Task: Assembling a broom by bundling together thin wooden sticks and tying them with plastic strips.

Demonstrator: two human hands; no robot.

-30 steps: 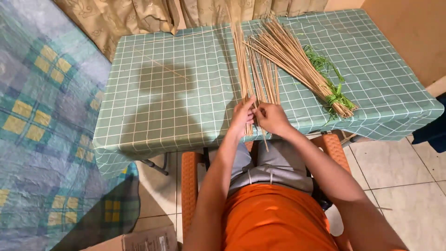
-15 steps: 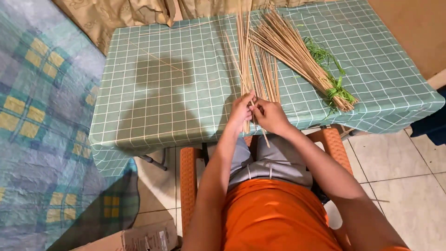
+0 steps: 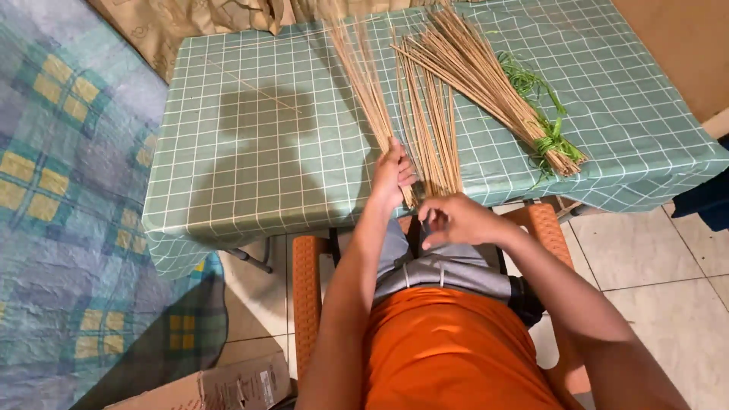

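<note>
Hands (image 3: 392, 176) on thin sticks (image 3: 363, 80)

1. Single head-worn view, no second camera, so no shared part of the scene.
2. Looks steeply down and forward from above the seated person's lap.
3. Near: forearms, left hand (image 3: 392, 176), right hand (image 3: 456, 220) at centre.
4. Further ahead: table (image 3: 250, 159) fills the upper frame.
5. Edges: blanket (image 3: 68, 190) on the left, tiled floor (image 3: 668, 273) on the right.
</note>
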